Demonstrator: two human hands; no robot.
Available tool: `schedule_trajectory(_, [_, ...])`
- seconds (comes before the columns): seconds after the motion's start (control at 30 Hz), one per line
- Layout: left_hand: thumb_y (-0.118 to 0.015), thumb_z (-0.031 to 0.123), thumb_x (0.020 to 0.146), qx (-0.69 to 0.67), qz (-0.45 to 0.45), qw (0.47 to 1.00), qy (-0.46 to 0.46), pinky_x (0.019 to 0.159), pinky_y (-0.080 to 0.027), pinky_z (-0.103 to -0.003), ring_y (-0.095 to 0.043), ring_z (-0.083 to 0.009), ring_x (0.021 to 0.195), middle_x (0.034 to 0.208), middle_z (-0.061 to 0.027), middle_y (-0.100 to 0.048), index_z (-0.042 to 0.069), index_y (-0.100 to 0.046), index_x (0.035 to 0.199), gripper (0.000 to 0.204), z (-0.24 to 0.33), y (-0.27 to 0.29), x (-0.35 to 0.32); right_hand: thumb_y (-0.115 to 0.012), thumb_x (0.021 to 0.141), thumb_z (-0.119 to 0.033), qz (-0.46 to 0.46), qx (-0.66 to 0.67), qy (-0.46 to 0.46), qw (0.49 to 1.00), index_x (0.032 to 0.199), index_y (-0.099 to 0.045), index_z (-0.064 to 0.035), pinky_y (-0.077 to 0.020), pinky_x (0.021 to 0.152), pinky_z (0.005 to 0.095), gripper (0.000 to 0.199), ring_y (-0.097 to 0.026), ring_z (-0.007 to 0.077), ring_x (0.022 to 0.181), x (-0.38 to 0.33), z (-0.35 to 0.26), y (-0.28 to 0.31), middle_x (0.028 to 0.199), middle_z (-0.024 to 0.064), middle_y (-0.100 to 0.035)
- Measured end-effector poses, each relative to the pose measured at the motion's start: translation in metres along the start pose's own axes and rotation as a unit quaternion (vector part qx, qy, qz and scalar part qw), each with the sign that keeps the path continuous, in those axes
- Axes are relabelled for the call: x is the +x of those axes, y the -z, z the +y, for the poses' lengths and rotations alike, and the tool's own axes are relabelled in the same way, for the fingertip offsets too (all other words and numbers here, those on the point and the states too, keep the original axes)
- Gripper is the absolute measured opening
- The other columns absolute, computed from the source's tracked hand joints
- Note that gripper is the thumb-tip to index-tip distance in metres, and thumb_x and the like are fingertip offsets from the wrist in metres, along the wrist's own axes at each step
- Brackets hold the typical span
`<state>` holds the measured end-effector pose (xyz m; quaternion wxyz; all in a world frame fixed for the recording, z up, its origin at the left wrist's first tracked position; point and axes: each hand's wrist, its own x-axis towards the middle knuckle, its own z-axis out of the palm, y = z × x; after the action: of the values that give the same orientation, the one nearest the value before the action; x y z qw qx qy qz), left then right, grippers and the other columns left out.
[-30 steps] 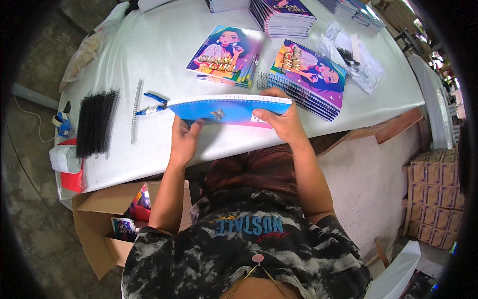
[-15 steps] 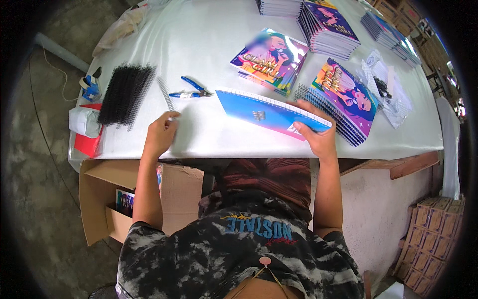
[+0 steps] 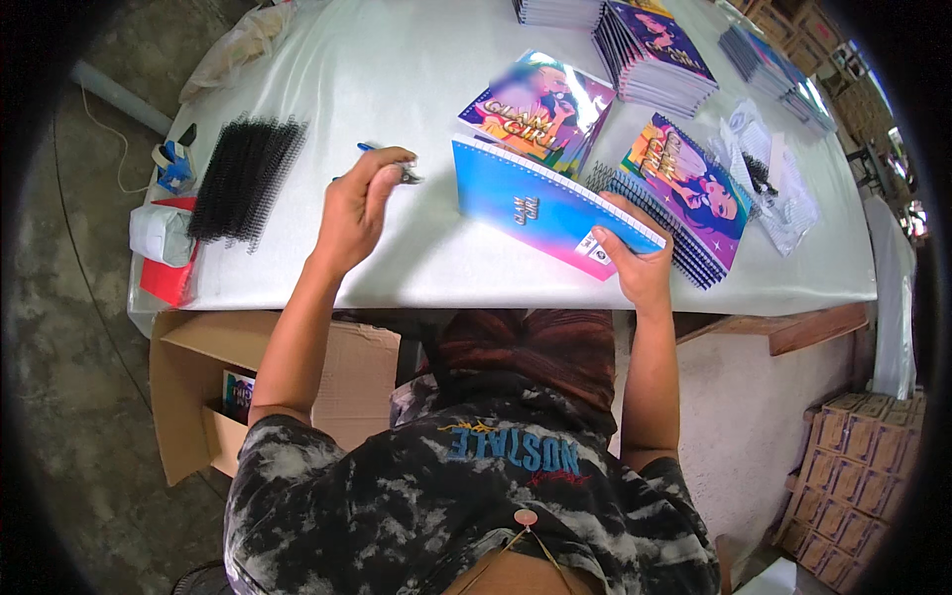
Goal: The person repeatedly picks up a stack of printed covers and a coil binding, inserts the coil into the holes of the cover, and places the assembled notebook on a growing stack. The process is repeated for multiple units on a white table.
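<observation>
Head view: your left hand point(image 3: 355, 216) had just moved over the pliers point(image 3: 366, 147), its hold impossible to tell; your right hand point(image 3: 643, 266) alone clamped the blue notebook point(image 3: 526, 206).

The white-covered surface point(image 3: 466, 278) bears black spiral binding coils point(image 3: 246, 178) at left, a blue tape dispenser point(image 3: 176, 173) near them, stacked spiral notebooks point(image 3: 684, 188) at right, and crumpled plastic packaging point(image 3: 796, 210) beside those.
</observation>
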<state>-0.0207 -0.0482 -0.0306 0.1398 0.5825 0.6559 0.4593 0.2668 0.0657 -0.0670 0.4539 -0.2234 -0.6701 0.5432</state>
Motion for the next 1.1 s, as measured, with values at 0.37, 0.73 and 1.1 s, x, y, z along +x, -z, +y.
schedule_trajectory(0.37, [-0.044,0.031,0.095,-0.069,-0.098,0.992,0.035,0.066,-0.041,-0.025,-0.048,-0.012,0.068,0.075,-0.0048,-0.055,0.002,-0.055,0.089,0.032,0.008,-0.016,0.029,-0.061,0.078,0.006,-0.015,-0.058,0.004,0.998,0.104,-0.062,0.0041,-0.0463,0.074,0.0216,0.026,-0.058,0.0088,0.081,-0.003,-0.003,0.0,0.094,0.0075,-0.065])
schedule_trajectory(0.73, [-0.062,0.012,0.084,0.004,-0.258,0.966,-0.016,0.069,-0.044,-0.022,-0.053,-0.0102,0.079,0.088,-0.0025,-0.058,0.002,-0.058,0.098,0.017,0.043,0.019,0.064,-0.062,0.08,0.001,0.004,0.057,-0.04,0.998,0.106,-0.062,0.0034,-0.0471,0.073,0.022,0.026,-0.057,0.0081,0.078,-0.008,0.004,0.005,0.089,0.0059,-0.066])
schedule_trajectory(1.1, [-0.066,0.016,0.076,0.333,-0.275,0.886,-0.167,0.084,-0.042,-0.037,-0.056,-0.0283,0.092,0.091,-0.0083,-0.062,0.004,-0.06,0.098,0.025,0.072,0.013,0.06,-0.058,0.08,0.005,-0.044,-0.103,0.082,0.99,0.107,-0.063,0.0,-0.0472,0.066,0.0226,0.028,-0.059,0.0095,0.072,-0.011,0.003,0.0,0.096,0.0094,-0.067])
